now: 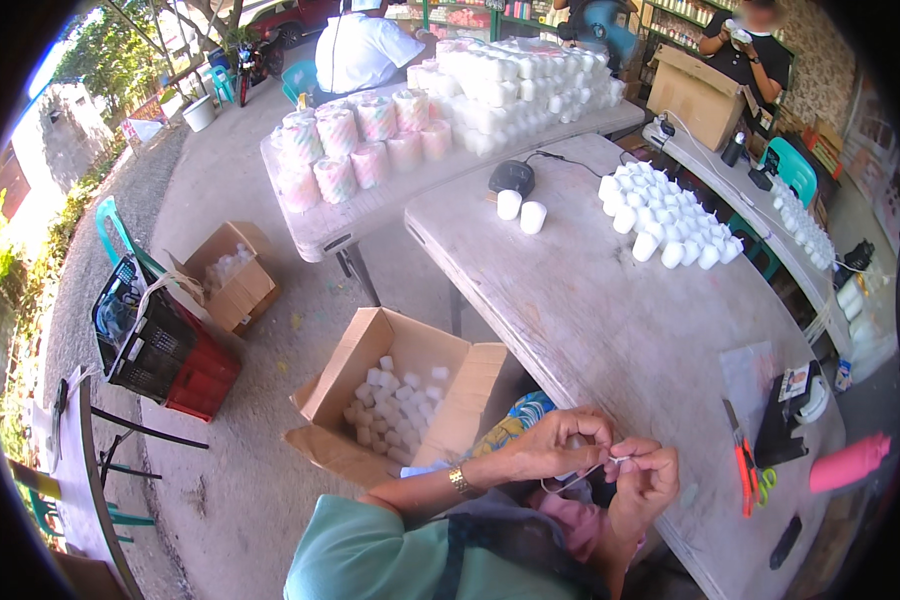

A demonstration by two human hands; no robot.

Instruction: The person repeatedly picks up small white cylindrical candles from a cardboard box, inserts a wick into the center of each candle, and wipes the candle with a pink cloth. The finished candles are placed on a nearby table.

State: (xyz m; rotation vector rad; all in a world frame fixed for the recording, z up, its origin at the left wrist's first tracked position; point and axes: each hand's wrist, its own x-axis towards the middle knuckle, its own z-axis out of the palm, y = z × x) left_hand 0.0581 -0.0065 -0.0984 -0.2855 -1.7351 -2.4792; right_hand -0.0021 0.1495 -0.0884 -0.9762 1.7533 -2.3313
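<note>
My left hand [555, 446] and my right hand [643, 482] meet in front of my chest at the near edge of a grey table [610, 320]. Both pinch a thin white string [582, 478] that loops down between them. The left fingers also seem to close on a small round object, too hidden to name. A gold bracelet [459, 481] sits on my left wrist. Under my hands lies pink cloth [570, 520].
An open cardboard box [390, 395] of small white cups stands on the ground at my left. Several white cups [665, 215] cluster far on the table. Orange scissors [748, 470], a tape roll [810, 400] and a pink object [850, 462] lie right. Other people work behind.
</note>
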